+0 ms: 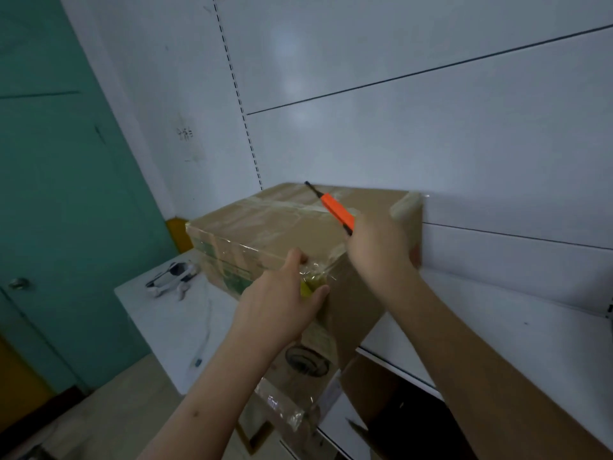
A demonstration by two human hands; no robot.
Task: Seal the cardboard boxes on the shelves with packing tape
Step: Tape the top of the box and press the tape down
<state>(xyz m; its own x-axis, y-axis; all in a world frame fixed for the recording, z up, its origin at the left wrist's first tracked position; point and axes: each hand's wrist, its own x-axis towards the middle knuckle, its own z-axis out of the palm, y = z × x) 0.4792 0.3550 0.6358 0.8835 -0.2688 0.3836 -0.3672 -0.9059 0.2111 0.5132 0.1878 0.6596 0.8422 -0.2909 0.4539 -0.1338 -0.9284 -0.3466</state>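
orange cutter [337,210] in right grip [378,250]; left grip [282,300] pinching clear tape [315,272] against box [265,227]

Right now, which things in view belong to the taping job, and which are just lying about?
In the job: box, clear tape, orange cutter, left hand, right hand.
Lying about: white gadget, cable, lower box.

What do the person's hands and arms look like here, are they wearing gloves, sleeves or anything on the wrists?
Both are bare. The left hand and right hand have no gloves, and no rings show. Both forearms are uncovered as far as the picture's lower edge: no sleeves, watch or wristband in view. The left forearm has one small dark mark.
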